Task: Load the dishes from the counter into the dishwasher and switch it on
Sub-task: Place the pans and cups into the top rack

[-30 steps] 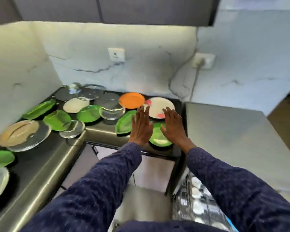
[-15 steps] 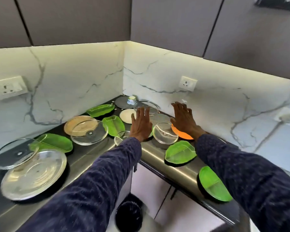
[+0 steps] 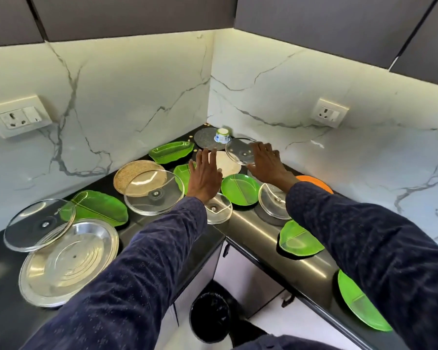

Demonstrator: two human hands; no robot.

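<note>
From the head view, your right hand (image 3: 266,165) reached toward the glass lid (image 3: 242,151) just above centre frame, fingers spread, apparently touching its right rim though not closed on it. Your left hand (image 3: 205,175) hovered beside the cream plate (image 3: 226,165), fingers apart and empty. The lid lay nearer your right, on the tabletop (image 3: 253,223) corner.

Both arms wear long dark navy sleeves (image 3: 142,269) with a fine speckled pattern, ending at bare hands.
</note>
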